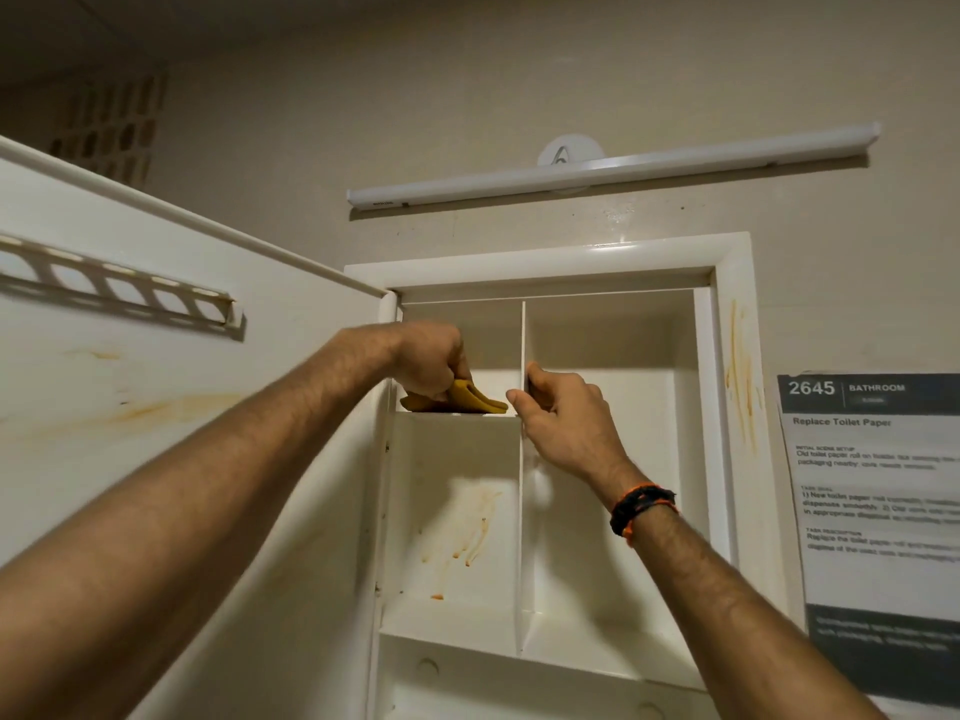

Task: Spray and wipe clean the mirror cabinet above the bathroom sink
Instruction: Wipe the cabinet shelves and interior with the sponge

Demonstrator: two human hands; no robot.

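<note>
- Your left hand (431,363) grips the yellow cloth (457,400), fingers curled round it, pressing it onto the small shelf (452,415) just left of the divider (522,459) in the open cabinet (732,356).
- Your right hand (563,420) pinches the front edge of that divider, thumb on its left face and fingers on its right.
- The divider is a thin upright panel; if you lean on it while you scrub, it could flex or pop loose, and the shelf butted against it could drop with it.
- Part of the cloth hangs past the shelf's front edge near the divider. A hard stroke toward you could pull the whole cloth off the shelf.
- Orange streaks (462,522) run down the back wall below the shelf, left of the divider, with a blob at the bottom. A cloth loaded with grime from above could smear them wider, not lift them.
- More orange marks sit on the inside of the door (156,407), far left of the divider, and on the frame to its right; these look easy to overlook while you work inside.
- I see no spray bottle, so a dry cloth may only spread the stains.
- The door swings open beside your left forearm; a nudge could swing it.
</note>
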